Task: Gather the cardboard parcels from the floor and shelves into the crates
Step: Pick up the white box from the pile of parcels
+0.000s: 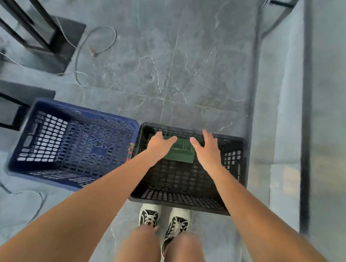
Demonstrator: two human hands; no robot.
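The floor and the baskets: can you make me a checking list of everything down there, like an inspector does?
Surface: grey marbled tile floor.
Job's things: green parcel lies inside the black crate, at its far end; blue crate beside it holds nothing seen.
Clutter: blurred things at the far left edge, cannot tell what.
Grippers: left hand and right hand are open, fingers spread at the parcel's two ends; contact cannot be told.
Cables: thin looped cable on the floor by the black stand; more cable in front of the blue crate.
Surroundings: pale wall or panel on the right; sneakers behind the black crate.
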